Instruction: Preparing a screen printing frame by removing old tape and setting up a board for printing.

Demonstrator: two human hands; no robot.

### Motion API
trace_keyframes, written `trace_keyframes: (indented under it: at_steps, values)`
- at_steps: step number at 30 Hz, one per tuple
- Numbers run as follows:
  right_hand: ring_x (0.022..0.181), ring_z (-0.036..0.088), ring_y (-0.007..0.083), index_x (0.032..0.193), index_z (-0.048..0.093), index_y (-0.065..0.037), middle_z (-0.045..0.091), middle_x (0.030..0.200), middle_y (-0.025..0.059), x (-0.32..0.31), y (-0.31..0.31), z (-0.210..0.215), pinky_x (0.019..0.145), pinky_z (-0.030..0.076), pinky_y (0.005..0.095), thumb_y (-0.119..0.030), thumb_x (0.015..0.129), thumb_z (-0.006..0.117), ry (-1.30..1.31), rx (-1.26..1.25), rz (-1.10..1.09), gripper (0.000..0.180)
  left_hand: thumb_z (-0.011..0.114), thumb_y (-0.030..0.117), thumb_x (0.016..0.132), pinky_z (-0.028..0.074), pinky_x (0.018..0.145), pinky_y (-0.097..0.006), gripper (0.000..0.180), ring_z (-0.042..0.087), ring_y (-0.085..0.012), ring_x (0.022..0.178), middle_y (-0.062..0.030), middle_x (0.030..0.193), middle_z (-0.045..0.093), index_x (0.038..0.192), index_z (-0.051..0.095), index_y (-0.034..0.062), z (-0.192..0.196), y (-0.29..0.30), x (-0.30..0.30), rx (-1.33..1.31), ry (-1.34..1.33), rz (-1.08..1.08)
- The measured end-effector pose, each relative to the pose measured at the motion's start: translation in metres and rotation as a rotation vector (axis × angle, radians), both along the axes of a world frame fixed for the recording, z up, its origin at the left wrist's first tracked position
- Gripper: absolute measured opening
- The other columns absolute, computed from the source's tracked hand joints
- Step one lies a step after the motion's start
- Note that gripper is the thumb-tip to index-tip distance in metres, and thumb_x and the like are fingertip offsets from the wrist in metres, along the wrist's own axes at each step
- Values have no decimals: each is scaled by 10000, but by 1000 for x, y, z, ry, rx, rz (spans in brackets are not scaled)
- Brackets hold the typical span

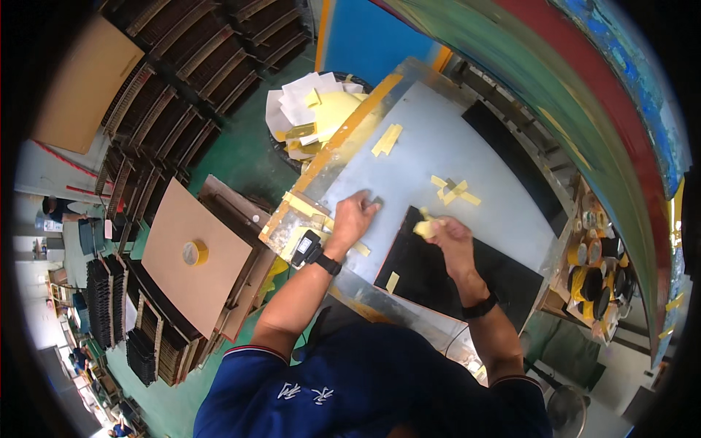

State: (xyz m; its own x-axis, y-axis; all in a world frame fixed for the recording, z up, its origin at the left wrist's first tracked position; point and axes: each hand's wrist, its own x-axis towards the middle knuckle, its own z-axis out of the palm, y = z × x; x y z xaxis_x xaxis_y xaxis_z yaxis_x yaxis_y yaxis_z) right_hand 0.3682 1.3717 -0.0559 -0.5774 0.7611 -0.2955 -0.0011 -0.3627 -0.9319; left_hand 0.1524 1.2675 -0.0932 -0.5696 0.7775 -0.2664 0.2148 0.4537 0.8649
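Observation:
My right hand (451,239) pinches a crumpled strip of yellow masking tape (423,226) over the upper left of a black panel (467,281). The panel lies along the near edge of a pale grey-blue work surface (416,160). One short tape piece (392,282) sits on its left side. Beside the panel, my left hand (353,221) hovers or rests over the surface with fingers curled together; whether they hold anything is hidden. Farther off, crossed tape strips (455,191) and a pair of side-by-side strips (387,140) stick to the surface.
Another black panel (511,160) lies along the far right edge. Left of the table, a tape roll (195,252) rests on a brown board (193,285). A bin of discarded paper (273,146) stands beyond the table's left corner. Several tape rolls (588,283) crowd a right-hand shelf.

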Motion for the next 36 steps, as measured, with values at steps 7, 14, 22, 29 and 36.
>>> trace_keyframes:
  at_steps: [7,14,22,29,36]
  values:
    - [717,537,31,1027,717,-39,651,837,-35,-15,10,-13,629,436,191,-253,955,676,-172,17,311,230,652,86,877,498,834,-453,308,609,-426,995,-244,1066,630,1169,616,-8,41,1,54,513,188,-252]
    - [696,637,108,1032,722,17,711,838,44,16,104,3,629,527,246,-151,872,733,-212,150,122,233,551,49,928,493,591,-391,125,631,-342,638,-160,744,642,969,666,18,28,-6,56,331,90,-201]
    - [843,660,329,1043,658,-15,677,951,151,20,166,-48,747,545,397,-4,793,679,-637,1229,248,252,594,43,957,521,638,-262,299,626,-113,663,-70,851,683,1252,604,-8,22,-4,60,179,-261,-237]
    - [979,629,372,1008,649,-10,668,982,189,12,160,-47,863,523,441,12,808,637,-720,1163,462,202,698,58,860,537,802,-357,463,693,-320,903,-219,1064,697,1301,569,3,21,-10,61,189,-153,-228]
    - [959,634,371,1000,639,4,666,959,197,14,170,-51,849,527,449,5,816,611,-667,1366,356,187,685,39,887,527,758,-302,365,656,-177,852,-149,1089,710,1247,629,7,14,-11,73,238,-115,-258]
